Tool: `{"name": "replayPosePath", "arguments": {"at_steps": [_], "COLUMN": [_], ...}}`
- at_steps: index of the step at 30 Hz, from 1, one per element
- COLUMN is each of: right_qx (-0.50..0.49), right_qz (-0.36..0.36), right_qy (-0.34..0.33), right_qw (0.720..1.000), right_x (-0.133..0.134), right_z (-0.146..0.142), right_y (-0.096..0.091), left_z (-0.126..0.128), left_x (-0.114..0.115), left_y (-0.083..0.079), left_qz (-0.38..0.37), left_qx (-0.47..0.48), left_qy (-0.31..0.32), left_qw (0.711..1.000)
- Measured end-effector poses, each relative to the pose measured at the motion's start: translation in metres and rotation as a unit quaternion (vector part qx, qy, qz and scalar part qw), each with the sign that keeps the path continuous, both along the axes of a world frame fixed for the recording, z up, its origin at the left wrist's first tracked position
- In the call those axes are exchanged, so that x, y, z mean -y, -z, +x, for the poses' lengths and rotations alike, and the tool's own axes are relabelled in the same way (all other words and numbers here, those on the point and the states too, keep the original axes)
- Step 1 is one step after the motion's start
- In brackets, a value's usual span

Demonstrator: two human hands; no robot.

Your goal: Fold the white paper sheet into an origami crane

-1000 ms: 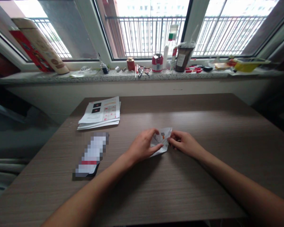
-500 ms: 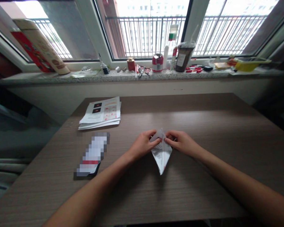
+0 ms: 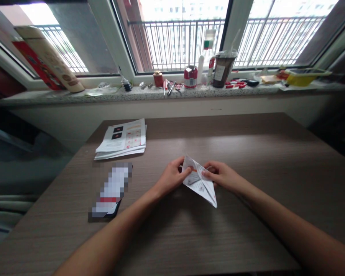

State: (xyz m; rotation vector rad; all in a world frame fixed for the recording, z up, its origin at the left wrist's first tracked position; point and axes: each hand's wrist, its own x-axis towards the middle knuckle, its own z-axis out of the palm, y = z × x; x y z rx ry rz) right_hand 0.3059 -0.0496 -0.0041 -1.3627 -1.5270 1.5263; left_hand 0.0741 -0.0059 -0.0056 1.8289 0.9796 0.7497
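A folded sheet of printed paper (image 3: 199, 184), pointed at its near right end, is held just above the table between my two hands. My left hand (image 3: 174, 172) pinches its left edge, thumb on top and fingers behind. On the other side, my right hand (image 3: 220, 174) grips the right edge, its thumb lying on the upper face near a crease. The fingertips under the paper are hidden.
On the brown table (image 3: 247, 230), a stack of printed sheets (image 3: 123, 138) lies at the back left, with a blurred-out phone (image 3: 112, 191) nearer me. Along the windowsill (image 3: 103, 98) stand a red can (image 3: 190, 77), a lidded drink cup (image 3: 222, 71) and a yellow container (image 3: 301, 78).
The paper has turned in my hands, its near point swinging to the right, and more of its printed face shows. Both hands keep their hold.
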Motion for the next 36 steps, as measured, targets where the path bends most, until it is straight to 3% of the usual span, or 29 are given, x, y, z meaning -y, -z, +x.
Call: {"name": "replayPosePath", "arguments": {"at_steps": [5,18,26,36], "right_qx": [0.012,0.035,0.016,0.028], "right_qz": [0.018,0.021,0.025,0.046], "right_qy": [-0.022,-0.04,-0.04,-0.044], "right_qw": [1.0,0.998,0.999,0.998], "right_x": [-0.003,-0.001,0.001,0.004], "right_z": [0.004,0.008,0.007,0.008], "right_y": [0.008,0.0,0.0,-0.004], "left_z": [0.0,0.001,-0.001,-0.002], "left_x": [-0.001,-0.004,-0.003,-0.005], "left_y": [-0.004,-0.001,-0.006,0.0], "left_qz": [-0.022,-0.086,-0.06,-0.058], "left_qx": [0.054,0.113,0.097,0.09], "left_qy": [-0.022,-0.051,-0.049,-0.048], "left_qw": [0.998,0.989,0.992,0.993]}}
